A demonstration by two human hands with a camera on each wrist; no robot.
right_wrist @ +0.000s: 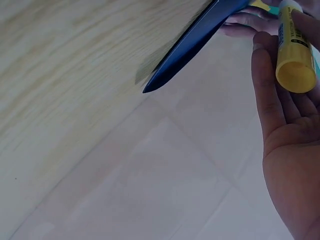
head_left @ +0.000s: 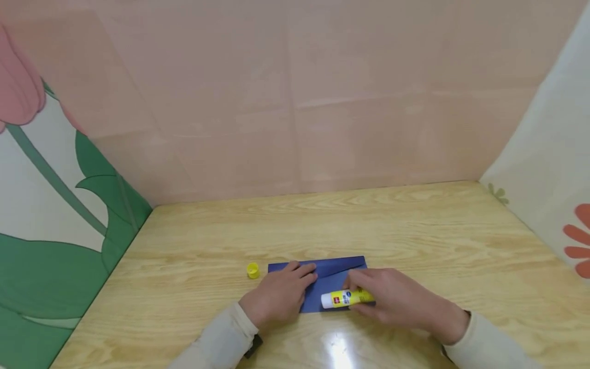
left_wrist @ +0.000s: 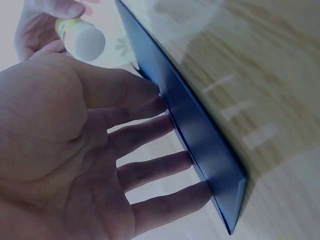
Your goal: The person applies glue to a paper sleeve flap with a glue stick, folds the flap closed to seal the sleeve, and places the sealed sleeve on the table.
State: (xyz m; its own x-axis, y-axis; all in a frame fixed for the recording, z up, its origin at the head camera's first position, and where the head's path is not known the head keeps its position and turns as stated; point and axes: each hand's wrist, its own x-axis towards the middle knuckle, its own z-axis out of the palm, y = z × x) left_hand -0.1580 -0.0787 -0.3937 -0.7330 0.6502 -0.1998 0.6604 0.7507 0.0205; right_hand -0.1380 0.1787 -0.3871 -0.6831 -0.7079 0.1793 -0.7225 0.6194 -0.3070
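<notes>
A dark blue folded paper (head_left: pixel 329 279) lies on the table, with a narrow flap along its far edge. My left hand (head_left: pixel 281 293) rests on its left part, fingers extended; in the left wrist view the fingertips (left_wrist: pixel 200 192) touch the paper's edge. Over the right part, my right hand (head_left: pixel 392 298) grips a yellow glue stick (head_left: pixel 341 299) between thumb and fingers. Its white end points left, and the yellow base (right_wrist: pixel 296 75) faces the right wrist camera. To the left of the paper, a yellow cap (head_left: pixel 253 270) sits on the table.
The wood-grain table (head_left: pixel 207 241) meets a pinkish covered wall (head_left: pixel 295 102) at the back. A panel with large green leaves (head_left: pixel 41 271) borders the left side, and a pale panel with a red flower (head_left: pixel 578 241) the right. A small black object (head_left: pixel 253 347) shows beside the left sleeve.
</notes>
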